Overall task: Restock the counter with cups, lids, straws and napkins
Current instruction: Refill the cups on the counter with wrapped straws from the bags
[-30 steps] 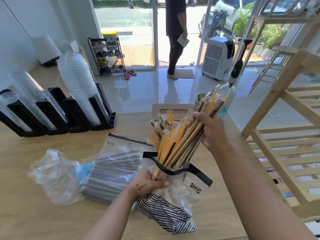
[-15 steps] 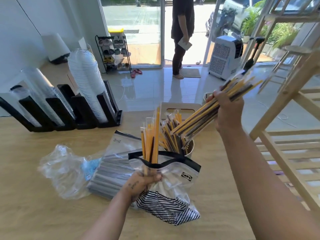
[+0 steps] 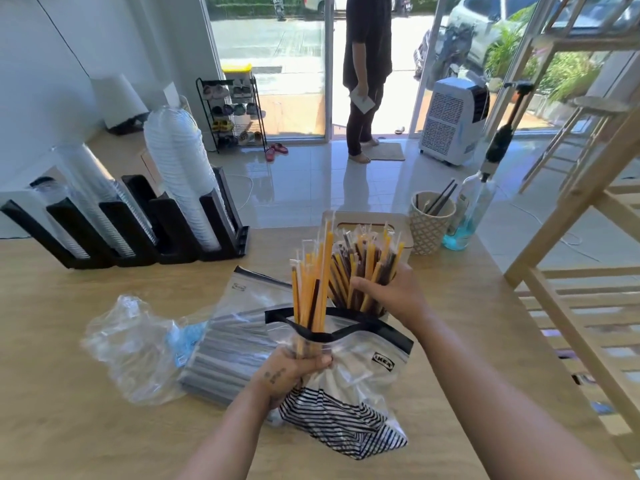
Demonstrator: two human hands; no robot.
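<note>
In the head view, the left hand [image 3: 294,370] gripped the neck of a clear zip bag [image 3: 367,379] through its soft plastic. Its fingers were curled round a thin sheaf of yellow wrapped straws [image 3: 311,296] that stood upright out of the bag's black seal strip. The bag's crumpled base carried black and white stripes and rested on the pale wooden worktop [image 3: 69,427].

The right hand [image 3: 391,296], just behind the bag and to its right, was clamped on a thicker bundle of yellow and brown straws [image 3: 363,261] in glossy sleeves, their tips fanning upward. The bag's rim hid their lower ends, so what they stood in could not be told.

A flat bag of grey straws [image 3: 228,351] lay just left of the zip bag, beside a crumpled clear wrapper [image 3: 135,348]. At the far left a black slotted rack [image 3: 166,223] held slanted stacks of clear cups [image 3: 104,202] and ribbed white lids [image 3: 180,168]. Near the far edge stood a round patterned cup [image 3: 429,233] of dark straws, beside a clear bottle [image 3: 465,220] with blue liquid.
</note>
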